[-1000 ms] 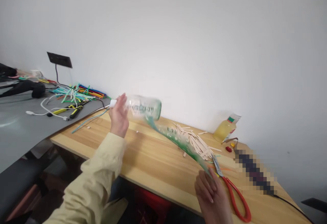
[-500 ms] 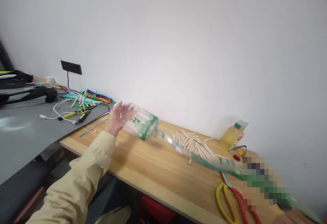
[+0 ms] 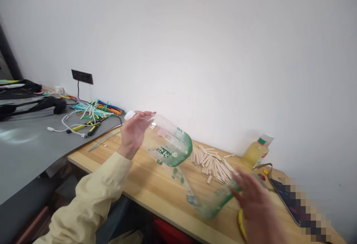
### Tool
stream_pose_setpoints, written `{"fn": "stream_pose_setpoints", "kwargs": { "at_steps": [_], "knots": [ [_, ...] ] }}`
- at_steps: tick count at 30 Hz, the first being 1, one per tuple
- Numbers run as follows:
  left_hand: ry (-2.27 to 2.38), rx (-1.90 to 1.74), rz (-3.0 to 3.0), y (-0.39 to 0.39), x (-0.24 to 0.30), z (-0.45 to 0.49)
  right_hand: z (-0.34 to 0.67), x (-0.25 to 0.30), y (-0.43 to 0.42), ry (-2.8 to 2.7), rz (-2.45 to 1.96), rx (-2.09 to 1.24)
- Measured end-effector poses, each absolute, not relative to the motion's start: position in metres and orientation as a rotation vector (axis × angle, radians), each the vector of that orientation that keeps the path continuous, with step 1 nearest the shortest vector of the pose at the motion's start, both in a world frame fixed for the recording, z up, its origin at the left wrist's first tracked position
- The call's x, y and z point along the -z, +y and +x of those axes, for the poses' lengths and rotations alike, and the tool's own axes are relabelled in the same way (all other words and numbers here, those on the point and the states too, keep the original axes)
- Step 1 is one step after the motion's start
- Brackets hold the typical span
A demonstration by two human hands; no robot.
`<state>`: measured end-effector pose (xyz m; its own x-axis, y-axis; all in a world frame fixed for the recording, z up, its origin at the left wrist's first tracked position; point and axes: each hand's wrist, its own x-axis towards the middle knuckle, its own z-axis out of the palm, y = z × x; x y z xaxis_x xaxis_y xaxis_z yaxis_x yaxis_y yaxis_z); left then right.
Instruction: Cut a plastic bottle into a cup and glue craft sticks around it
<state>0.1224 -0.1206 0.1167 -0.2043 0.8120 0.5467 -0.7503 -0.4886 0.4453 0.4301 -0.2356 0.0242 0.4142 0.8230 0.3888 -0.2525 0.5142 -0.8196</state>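
My left hand is wrapped round the neck end of a clear plastic bottle with a white cap and green print. The bottle is tilted, cap to the upper left, and its cut end faces right. A long, twisted strip of the same clear and green plastic hangs from the cut end and sags over the wooden table. At the strip's far part, my right hand is smeared by motion; whether it grips the strip is unclear. Below that hand shows a yellow scissors handle, mostly hidden.
Wooden craft sticks lie piled near the wall. A bottle of yellow liquid and a phone are at the right. On the grey table at left lie pipe cleaners, yellow-black pliers and a white cable.
My right hand has come in from the lower right corner towards the middle. The strip has gone from stretched out to slack and sagging. The bottle has shifted slightly right, still in my left hand.
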Motion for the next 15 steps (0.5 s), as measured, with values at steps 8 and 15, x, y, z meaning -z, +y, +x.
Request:
{"fn": "stream_pose_setpoints", "kwargs": {
  "at_steps": [8, 15],
  "knots": [
    [-0.011, -1.880, 0.804, -0.141, -0.116, 0.157, 0.291, -0.027, -0.198, -1.389, -0.603, -1.340],
    [0.185, -2.029, 0.776, -0.120, -0.114, 0.149, 0.312, -0.033, -0.201, -1.354, -0.823, -1.276]
  ]
}}
